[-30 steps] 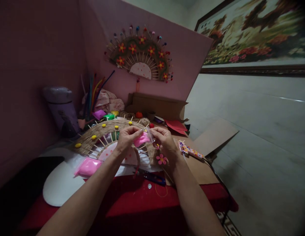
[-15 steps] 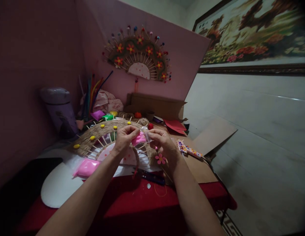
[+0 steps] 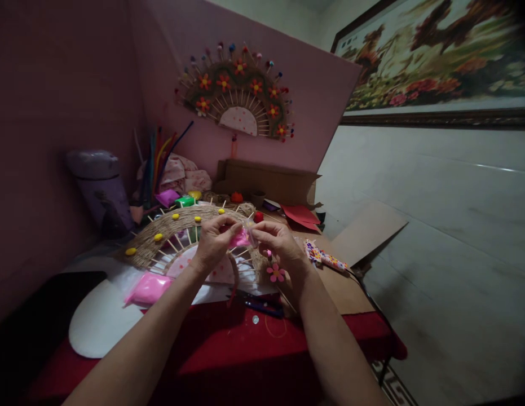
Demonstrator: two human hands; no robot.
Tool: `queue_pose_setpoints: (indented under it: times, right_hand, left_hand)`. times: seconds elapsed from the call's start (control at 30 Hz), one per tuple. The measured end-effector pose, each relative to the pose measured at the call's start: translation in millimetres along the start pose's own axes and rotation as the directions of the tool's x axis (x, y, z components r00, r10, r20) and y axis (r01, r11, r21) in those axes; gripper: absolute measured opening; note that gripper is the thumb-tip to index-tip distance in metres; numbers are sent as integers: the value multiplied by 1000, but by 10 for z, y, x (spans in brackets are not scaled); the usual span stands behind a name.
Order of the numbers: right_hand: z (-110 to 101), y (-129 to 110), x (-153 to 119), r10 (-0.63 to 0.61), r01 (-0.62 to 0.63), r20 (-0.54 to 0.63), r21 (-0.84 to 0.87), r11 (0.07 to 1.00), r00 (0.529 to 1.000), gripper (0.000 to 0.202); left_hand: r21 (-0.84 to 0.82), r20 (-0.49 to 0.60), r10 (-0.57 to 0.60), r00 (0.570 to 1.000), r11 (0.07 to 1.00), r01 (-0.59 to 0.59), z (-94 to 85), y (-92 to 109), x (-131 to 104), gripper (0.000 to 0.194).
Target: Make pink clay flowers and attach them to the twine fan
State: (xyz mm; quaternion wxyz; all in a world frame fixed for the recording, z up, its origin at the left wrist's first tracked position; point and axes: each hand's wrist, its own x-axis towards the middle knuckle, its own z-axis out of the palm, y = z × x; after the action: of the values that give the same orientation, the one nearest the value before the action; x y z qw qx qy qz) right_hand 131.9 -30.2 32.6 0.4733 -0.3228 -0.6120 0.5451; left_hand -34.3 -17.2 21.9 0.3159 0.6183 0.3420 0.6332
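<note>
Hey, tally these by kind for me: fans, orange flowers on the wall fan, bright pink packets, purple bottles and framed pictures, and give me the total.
Fans: 2
Orange flowers: 8
Pink packets: 2, one of them held
Purple bottle: 1
Framed picture: 1
Total: 14

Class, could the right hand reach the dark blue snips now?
Probably yes: nothing covers the handle of the snips, but the right hand pinches a small plastic bag and would likely have to release it.
</note>
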Motion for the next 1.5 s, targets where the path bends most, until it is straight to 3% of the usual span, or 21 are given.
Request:
queue_pose_setpoints:
  times: [0.17,0.27,0.33,0.37,0.43,0.53,0.73,0.93,1.03,1.13,1.2,1.27,1.37,1.43,1.5]
  right_hand:
    - [45,-1,-2,-121,119,-23,-67,991,992,24]
    - [140,7,-12,-247,228,-146,-141,964,958,23]
    - [202,30,-24,-353,299,-203,-257,919,913,19]
    - [226,46,-30,-422,342,-202,-337,877,884,16]
    - [254,81,-38,-560,417,-151,-518,747,815,9]
    - [256,121,-38,-664,447,-40,-709,546,747,9]
    - [241,134,-24,-697,424,2,-795,434,717,9]
    - [278,235,-16,-700,320,25,-901,294,714,10]
    - [266,288,-1,-721,253,-39,-922,292,692,6]
    - [229,318,17,-760,202,-140,-919,338,635,1]
    - [213,325,22,-761,207,-171,-904,374,626,6]
    - [213,319,15,-748,243,-151,-888,390,647,7]
    - [232,285,-8,-716,340,-5,-877,338,699,19]
    - [245,258,-20,-681,386,77,-867,315,729,32]
    - [257,237,-19,-664,404,86,-848,342,743,39]
  left_hand:
    - [255,-6,238,971,939,-229,1,23,-12,15]
    - [459,-151,444,883,823,-335,28,87,-55,11]
    - [525,-172,501,848,775,-352,57,128,-104,13]
    - [504,-111,478,871,783,-365,75,144,-131,16]
    - [404,54,321,946,859,-315,110,161,-176,21]
    - [331,114,193,975,918,-220,149,158,-204,25]
    - [328,125,176,977,922,-208,154,102,-180,21]
    - [445,83,198,977,869,-214,178,80,-188,15]
    - [453,22,180,983,875,-170,206,90,-196,18]
    - [473,-41,182,982,870,-141,217,82,-193,20]
    - [493,-52,182,982,860,-133,209,66,-187,21]
    - [519,-61,173,983,847,-117,193,47,-183,21]
    - [561,-53,175,983,820,-116,172,33,-187,20]
    - [590,-29,199,979,794,-144,166,37,-193,19]
    - [617,21,241,970,760,-202,165,52,-199,16]
